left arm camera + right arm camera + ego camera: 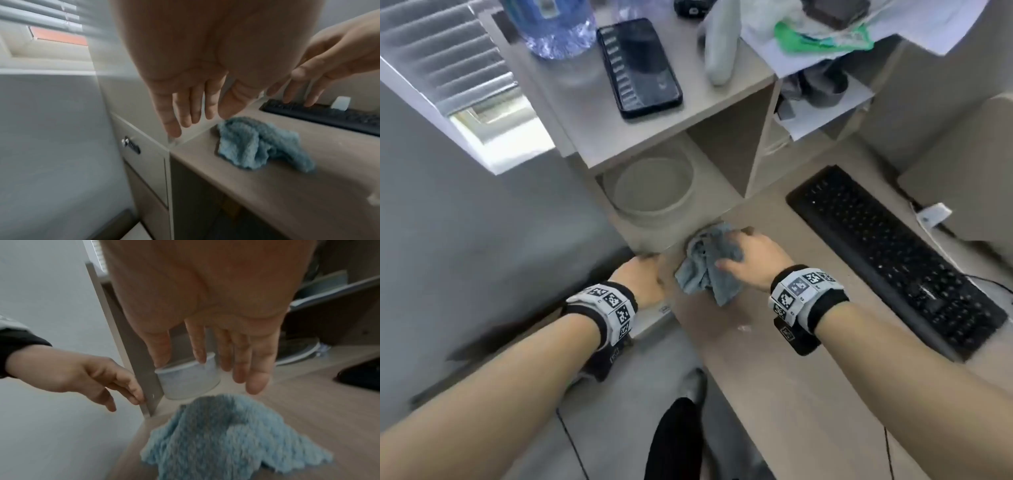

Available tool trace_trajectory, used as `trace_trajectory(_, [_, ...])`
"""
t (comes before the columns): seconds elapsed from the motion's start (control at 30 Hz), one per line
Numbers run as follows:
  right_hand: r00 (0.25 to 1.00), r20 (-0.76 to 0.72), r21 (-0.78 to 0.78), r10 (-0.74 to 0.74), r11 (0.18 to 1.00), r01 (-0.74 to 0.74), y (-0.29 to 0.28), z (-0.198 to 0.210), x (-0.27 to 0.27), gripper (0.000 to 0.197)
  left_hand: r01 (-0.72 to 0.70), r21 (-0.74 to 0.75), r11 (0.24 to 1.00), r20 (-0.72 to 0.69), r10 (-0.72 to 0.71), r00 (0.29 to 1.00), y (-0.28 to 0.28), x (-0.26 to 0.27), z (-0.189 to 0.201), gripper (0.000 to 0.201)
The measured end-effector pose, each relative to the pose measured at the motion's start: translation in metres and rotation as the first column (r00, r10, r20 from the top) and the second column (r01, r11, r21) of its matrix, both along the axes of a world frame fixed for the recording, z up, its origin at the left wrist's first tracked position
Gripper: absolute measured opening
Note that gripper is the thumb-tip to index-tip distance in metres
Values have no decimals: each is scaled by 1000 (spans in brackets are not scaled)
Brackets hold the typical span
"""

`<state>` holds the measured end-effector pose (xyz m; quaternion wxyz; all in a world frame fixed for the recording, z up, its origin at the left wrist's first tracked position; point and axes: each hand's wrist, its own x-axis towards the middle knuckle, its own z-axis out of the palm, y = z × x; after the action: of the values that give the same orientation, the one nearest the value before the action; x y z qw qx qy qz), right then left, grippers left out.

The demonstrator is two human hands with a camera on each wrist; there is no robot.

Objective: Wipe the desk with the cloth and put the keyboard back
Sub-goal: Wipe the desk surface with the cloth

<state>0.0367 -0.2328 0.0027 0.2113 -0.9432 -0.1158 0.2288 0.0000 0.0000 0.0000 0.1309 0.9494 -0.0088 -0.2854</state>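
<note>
Fingers of the right hand spread straight above the cloth, seemingly ready to wipe; left hand, fingers relaxed, steadies against the desk corner; keyboard sits aside.

I see the cloth as soft, fuzzy blue-grey terry, crumpled and matt, lying on the desk, whose top looks like smooth pale wood-grain laminate with a dull sheen. Right of the cloth, the keyboard reads as matt black plastic. Behind the cloth, in the open shelf of the same laminate, I make out a translucent, frosted plastic tub. On the shelf's top, above the tub, a phone shows a glossy black glass face, and a clear, shiny plastic bottle stands left of it.
</note>
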Motion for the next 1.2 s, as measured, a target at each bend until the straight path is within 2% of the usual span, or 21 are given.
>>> trace_trajectory(0.13, [993,-112,-77,26,996,-35,19,-47,5,71,16,12,1000,-24,-16,1000,9,-5,-43,63])
trace_trajectory(0.23, [990,-122,-123,74,989,-89,34,-75,-3,78,47,41,998,2,-47,999,12,-15,-70,71])
trace_trajectory(0.37, [986,-53,-181,161,969,-168,42,-85,-17,76,68,58,996,60,-71,996,15,-10,-69,70])
trace_trajectory(0.5, [975,8,-157,223,963,-219,16,-85,-19,73,87,37,996,77,-90,993,24,-4,-64,69])
trace_trajectory(0.63, [999,-19,-194,43,980,-46,-19,-89,4,83,104,16,995,64,-104,993,30,-9,-64,73])
trace_trajectory(0.7, [996,-39,-214,-83,974,73,-16,-87,17,90,120,16,993,65,-120,991,31,-11,-64,74])
trace_trajectory(0.77, [988,-94,-208,-124,973,102,6,-81,24,103,127,22,992,61,-129,990,31,-10,-63,72])
trace_trajectory(0.83, [987,-146,-193,-65,981,36,39,-77,17,107,142,27,989,48,-143,989,31,-7,-62,71])
trace_trajectory(0.93, [982,-149,-258,118,954,-154,76,-79,-15,91,177,50,983,29,-179,983,32,-4,-62,70])
trace_trajectory(1.03, [965,-174,-236,195,944,-233,61,-77,-27,75,221,84,972,4,-222,975,27,1,-64,61])
trace_trajectory(1.1, [975,-151,-211,160,959,-190,31,-78,-24,69,217,101,971,-26,-216,976,21,4,-63,50])
trace_trajectory(1.2, [995,-78,-211,-62,976,45,-22,-83,-20,80,145,80,986,-13,-145,989,11,8,-64,47])
